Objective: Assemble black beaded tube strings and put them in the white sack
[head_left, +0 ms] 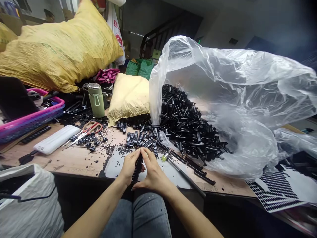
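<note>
Between my two hands, over the table's front edge, is a long black strip-like piece [137, 168] with small marks along it. My left hand [129, 167] is closed round its left side. My right hand [154, 173] grips its right side, thumb at the near end and fingertips meeting the left ones at the far end. Just beyond lie several black ribbed rolls with white dots [132, 139]. A rod-like tool with a dark handle [184, 175] and a yellow-green piece [164, 157] at its tip lies right of my right hand. Under my hands is a pale mat [173, 173].
A clear plastic bag [237, 79] spills a heap of black plastic parts [188, 122] on the right. Left stand scissors [86, 130], a white case [56, 138], a green bottle [96, 100] and a pink basket [37, 114]. Behind are yellow sacks [66, 49]. Tiny black bits litter the table [74, 162].
</note>
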The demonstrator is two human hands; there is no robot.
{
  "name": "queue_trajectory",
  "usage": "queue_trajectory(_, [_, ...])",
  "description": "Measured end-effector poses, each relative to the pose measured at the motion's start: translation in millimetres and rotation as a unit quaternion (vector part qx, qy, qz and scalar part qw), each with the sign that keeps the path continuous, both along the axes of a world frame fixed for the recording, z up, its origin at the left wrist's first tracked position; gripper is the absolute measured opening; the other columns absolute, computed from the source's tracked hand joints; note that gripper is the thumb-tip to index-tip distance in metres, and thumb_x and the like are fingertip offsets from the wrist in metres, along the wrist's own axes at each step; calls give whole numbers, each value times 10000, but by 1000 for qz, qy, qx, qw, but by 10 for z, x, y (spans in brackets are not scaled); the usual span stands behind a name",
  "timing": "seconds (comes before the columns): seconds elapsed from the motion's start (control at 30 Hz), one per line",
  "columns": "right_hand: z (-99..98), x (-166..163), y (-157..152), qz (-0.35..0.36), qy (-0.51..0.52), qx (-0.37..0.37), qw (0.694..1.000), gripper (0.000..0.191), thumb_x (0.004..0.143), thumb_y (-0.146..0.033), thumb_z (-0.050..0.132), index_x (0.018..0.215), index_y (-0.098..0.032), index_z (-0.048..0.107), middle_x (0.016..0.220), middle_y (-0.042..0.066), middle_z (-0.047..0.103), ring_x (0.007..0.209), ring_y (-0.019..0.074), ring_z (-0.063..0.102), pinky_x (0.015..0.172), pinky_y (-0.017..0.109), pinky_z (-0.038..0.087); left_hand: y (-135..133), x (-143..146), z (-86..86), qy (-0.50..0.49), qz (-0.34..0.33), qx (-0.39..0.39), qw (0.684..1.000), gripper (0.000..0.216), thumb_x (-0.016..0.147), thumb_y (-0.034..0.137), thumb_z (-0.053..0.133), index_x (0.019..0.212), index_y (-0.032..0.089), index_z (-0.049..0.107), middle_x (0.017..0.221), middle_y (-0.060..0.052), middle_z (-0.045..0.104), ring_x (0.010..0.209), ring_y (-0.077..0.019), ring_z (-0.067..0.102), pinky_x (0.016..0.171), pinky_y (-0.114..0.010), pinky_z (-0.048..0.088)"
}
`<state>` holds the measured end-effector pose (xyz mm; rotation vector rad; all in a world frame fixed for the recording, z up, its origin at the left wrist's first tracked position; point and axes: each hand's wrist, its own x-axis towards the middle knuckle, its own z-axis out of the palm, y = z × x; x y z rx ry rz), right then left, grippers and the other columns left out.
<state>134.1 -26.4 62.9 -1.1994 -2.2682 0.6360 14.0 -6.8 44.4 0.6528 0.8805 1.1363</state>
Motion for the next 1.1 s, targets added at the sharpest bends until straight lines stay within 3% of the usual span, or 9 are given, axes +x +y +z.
queue_trajectory(0.4, [-90, -23, -40, -54, 81, -62, 993, 1018, 480, -216, 719, 1333, -189, 165, 1335, 126, 277, 1265, 263, 246, 1047, 426, 260, 39, -19, 20, 20, -78, -70, 994, 276, 710, 393, 566, 820, 140, 563, 557, 11, 530, 401, -92, 504, 396, -205, 420])
queue_trajectory(0.47, [-177, -46, -37, -68, 73, -61, 993, 1020, 473, -221, 718, 1329, -189, 165, 1341, 125, 268, 1268, 276, 237, 1046, 435, 260, 36, -18, -50, 59, -80, -41, 994, 288, 753, 391, 505, 885, 145, 575, 650, -21, 562, 482, -110, 538, 467, -242, 460])
queue_trajectory(0.53, [-306, -77, -31, -95, 56, -45, 993, 1014, 484, -219, 710, 1331, -184, 154, 1345, 128, 266, 1267, 299, 233, 1043, 448, 266, 4, -7, -168, 173, -60, 58, 981, 322, 778, 357, 473, 1014, 159, 568, 803, -65, 580, 641, -146, 570, 601, -302, 492])
queue_trajectory(0.6, [-440, -86, -29, -126, 43, -20, 991, 924, 565, -186, 654, 1336, -189, 146, 1351, 124, 267, 1270, 306, 229, 1043, 453, 266, -48, 6, -321, 335, -28, 206, 919, 377, 775, 279, 486, 1135, 174, 522, 924, -95, 559, 819, -185, 548, 753, -359, 467])
queue_trajectory(0.67, [-542, -9, -40, -148, 23, -2, 989, 838, 630, -164, 604, 1337, -220, 158, 1348, 110, 288, 1261, 293, 258, 1032, 434, 294, -95, 5, -473, 475, -24, 328, 817, 410, 775, 171, 463, 1185, 163, 487, 973, -117, 541, 915, -207, 505, 821, -386, 429])
queue_trajectory(0.77, [-589, 374, -90, -226, -61, 18, 972, 717, 666, -266, 616, 1292, -251, 268, 1293, 102, 364, 1199, 291, 350, 979, 430, 349, -115, -50, -605, 592, -78, 431, 676, 428, 783, 40, 349, 1179, 138, 479, 1005, -139, 545, 928, -206, 501, 780, -363, 430])
queue_trajectory(0.87, [-514, 935, -181, -358, -143, 25, 922, 339, 783, -344, 472, 1069, -163, 482, 1099, 170, 479, 1100, 341, 412, 881, 523, 345, -87, -143, -589, 650, -121, 492, 567, 429, 792, 16, 322, 1176, 144, 464, 1005, -123, 560, 905, -198, 512, 739, -340, 412])
queue_trajectory(0.97, [-366, 1239, -299, -419, -241, -31, 875, 253, 846, -374, 350, 788, -182, 504, 839, 118, 554, 867, 275, 535, 722, 403, 408, -60, -206, -518, 690, -125, 505, 502, 392, 817, 44, 316, 1169, 140, 458, 976, -109, 580, 876, -203, 515, 740, -368, 378])
queue_trajectory(1.1, [-223, 1010, -456, -378, -143, -69, 912, 354, 892, -431, 180, 785, -217, 441, 659, 25, 552, 607, 175, 542, 561, 266, 372, -63, -221, -476, 710, -116, 506, 476, 381, 825, 58, 328, 1173, 150, 450, 1002, -101, 588, 921, -208, 510, 788, -397, 350])
